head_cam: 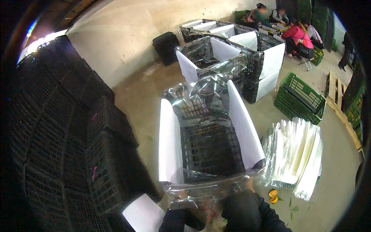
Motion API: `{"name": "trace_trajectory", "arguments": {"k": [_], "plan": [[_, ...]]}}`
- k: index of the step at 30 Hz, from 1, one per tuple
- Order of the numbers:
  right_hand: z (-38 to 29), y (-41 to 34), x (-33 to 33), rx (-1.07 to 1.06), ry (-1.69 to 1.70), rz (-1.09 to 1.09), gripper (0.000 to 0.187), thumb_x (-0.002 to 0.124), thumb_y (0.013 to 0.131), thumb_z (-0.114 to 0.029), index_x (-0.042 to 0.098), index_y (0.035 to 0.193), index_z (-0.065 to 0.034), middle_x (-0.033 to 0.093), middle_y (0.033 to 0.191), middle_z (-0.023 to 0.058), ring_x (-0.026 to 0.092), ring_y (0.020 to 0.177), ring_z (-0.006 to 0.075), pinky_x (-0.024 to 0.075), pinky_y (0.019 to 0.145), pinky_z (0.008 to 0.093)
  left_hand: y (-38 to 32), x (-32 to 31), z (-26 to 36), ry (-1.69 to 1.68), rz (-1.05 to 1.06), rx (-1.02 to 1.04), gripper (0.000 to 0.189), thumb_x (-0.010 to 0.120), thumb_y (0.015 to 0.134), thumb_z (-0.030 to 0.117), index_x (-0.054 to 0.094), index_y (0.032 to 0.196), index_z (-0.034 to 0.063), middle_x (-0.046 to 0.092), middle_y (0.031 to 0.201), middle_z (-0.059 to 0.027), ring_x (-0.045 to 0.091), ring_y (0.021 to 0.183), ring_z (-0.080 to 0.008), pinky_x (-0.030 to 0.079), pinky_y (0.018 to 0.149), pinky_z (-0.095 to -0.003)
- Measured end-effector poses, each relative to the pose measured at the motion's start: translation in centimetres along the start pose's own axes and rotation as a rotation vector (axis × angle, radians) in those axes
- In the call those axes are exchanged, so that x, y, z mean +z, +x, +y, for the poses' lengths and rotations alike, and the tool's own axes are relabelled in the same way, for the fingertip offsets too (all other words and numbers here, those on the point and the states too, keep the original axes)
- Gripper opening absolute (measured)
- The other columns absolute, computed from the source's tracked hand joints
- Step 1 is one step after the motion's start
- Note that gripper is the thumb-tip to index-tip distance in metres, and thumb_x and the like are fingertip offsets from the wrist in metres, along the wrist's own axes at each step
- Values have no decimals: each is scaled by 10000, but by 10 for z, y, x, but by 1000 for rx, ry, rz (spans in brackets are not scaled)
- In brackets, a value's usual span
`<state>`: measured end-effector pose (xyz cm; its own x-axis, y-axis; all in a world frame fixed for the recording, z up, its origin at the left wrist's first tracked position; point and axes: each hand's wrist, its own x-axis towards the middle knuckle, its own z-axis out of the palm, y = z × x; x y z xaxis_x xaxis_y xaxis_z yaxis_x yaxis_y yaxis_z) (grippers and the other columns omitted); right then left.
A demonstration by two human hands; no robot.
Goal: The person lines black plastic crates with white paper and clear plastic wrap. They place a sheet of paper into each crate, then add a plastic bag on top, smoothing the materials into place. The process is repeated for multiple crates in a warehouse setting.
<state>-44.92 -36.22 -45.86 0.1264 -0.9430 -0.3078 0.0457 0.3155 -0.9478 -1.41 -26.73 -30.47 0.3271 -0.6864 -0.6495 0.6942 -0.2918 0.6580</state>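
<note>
A black plastic crate [211, 148] stands right in front of me, lined with clear plastic film that hangs over its far and near ends. White paper sheets [171, 142] drape over its left and right walls. At the near left corner my left hand [182, 195] is partly hidden behind the film. Near the right corner my right hand [249, 184] touches the crate's near end, mostly covered by film and sleeve. The fingers of both hands are hard to make out. To the right lies a pile of clear plastic film sheets [292, 153].
Stacked black crates [58, 130] line the left. Farther ahead stand more lined crates [263, 63]. On the right are a green crate [301, 95] and a wooden pallet [342, 110]. Several people work at the back right. Orange fruit pieces [273, 196] and white paper [145, 214] lie nearby.
</note>
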Motion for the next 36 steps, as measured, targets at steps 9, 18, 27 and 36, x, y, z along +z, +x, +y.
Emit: {"name": "trace_trajectory", "arguments": {"k": [9,18,27,36], "plan": [[51,20,-22,-27,110,368,520,361,1159,-438,637,1297,-20,710,1175,145,704,1022,271,600,868,435,51,58,-29,20,-83,-19,569,442,1075,422,509,1516,70,529,1542,-192,477,1434,-378,364,1174,-519],[-10,67,-5,15,173,640,585,359,1140,-489,656,1239,4,719,1136,167,703,1006,302,580,867,460,80,72,-69,62,-37,-20,539,441,1085,389,518,1508,63,538,1532,-194,485,1427,-371,364,1177,-492],[-72,144,-13,19,219,810,654,357,1122,-540,676,1182,28,727,1096,190,702,990,333,559,867,484,101,97,-108,104,-29,6,510,440,1095,355,527,1499,56,548,1523,-196,493,1419,-363,364,1180,-465],[-111,209,-15,21,244,912,728,355,1104,-591,695,1124,52,735,1056,212,701,975,364,539,867,509,128,118,-134,185,-14,72,482,438,1105,321,535,1490,49,557,1514,-198,501,1412,-356,364,1183,-438]]}}
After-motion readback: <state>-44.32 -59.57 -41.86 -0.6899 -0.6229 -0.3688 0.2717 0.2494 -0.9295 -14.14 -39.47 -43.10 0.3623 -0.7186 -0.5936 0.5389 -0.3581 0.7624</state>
